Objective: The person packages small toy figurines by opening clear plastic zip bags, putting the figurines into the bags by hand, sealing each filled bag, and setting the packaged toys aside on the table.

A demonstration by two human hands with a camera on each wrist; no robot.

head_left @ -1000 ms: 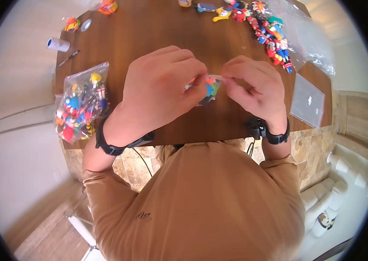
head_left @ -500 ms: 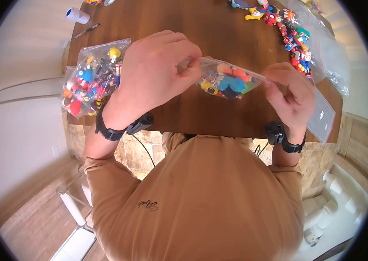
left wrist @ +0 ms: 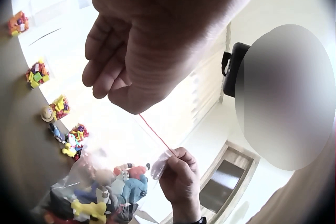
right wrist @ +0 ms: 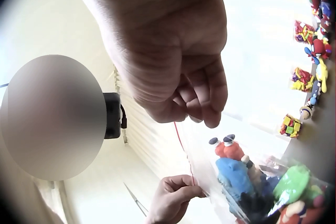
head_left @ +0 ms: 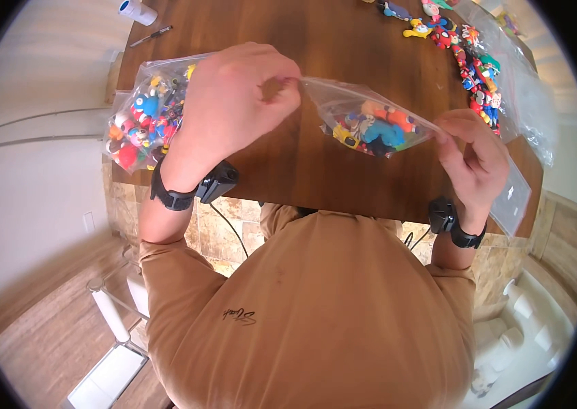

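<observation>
A clear zip bag point(head_left: 333, 94) with a red seal line hangs stretched between the two hands over the table. Inside lie several small toy figures point(head_left: 380, 133) in orange, blue, yellow and black, sunk toward the bag's bottom. My left hand point(head_left: 241, 85) pinches one upper corner between thumb and fingers. At the other upper corner, the right hand point(head_left: 476, 160) grips the edge. From the left wrist view, the red seal line runs taut between the left hand point(left wrist: 139, 50) and the right hand point(left wrist: 181, 179).
Left of the left hand lies a fuller clear bag of figures point(head_left: 142, 119). Beyond it are a pen point(head_left: 152, 35) and a white bottle point(head_left: 138, 12). Loose figures point(head_left: 479, 75) line the right side, beside clear plastic bags point(head_left: 534, 109). A flat bag point(head_left: 511, 204) lies at the right edge.
The hands were close together at the bag's top; they have drawn apart, pulling its upper edge out straight. The figures inside now show fully. The head view has also shifted.
</observation>
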